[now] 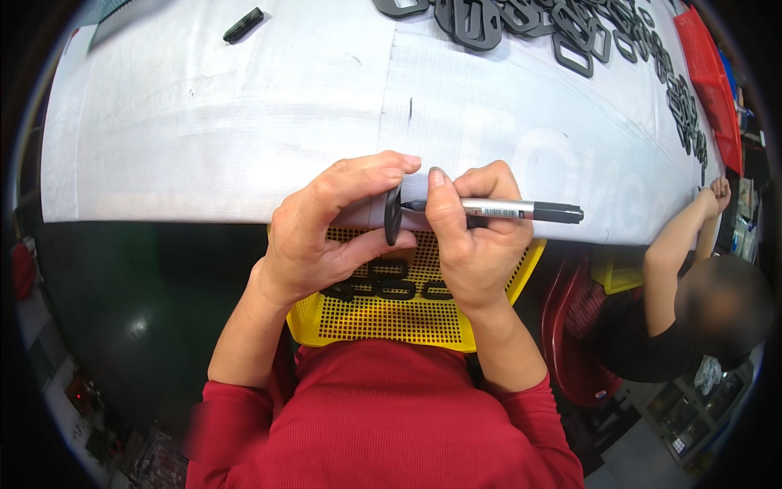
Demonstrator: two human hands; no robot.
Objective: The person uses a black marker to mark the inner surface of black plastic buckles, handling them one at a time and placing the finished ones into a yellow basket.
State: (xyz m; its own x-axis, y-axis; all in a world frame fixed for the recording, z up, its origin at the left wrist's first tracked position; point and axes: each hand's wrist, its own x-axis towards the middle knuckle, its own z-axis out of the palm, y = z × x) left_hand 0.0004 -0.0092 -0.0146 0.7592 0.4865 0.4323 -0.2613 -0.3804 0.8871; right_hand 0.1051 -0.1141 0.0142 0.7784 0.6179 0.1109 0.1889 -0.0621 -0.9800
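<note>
The left hand [314, 236] pinched a dark flat plastic ring [393, 215] edge-on, its long axis running twelve to six. The right hand's [476, 244] fingers gripped a black-and-silver marker pen [509, 211] lying along three o'clock, tip meeting the ring.

A white table [244, 122] before me bears heaped black rings [570, 33], a red bin [713, 81], a dark cap [243, 24]; a co-worker's hand [720, 194] rests at its edge.

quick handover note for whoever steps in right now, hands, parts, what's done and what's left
Left hand pinches a flat black plastic part on edge. Right hand holds a marker pen, tip at the part. More black parts lie in the yellow perforated basket on the lap and in a pile at the white table's far edge. Which are already marked cannot be told.
</note>
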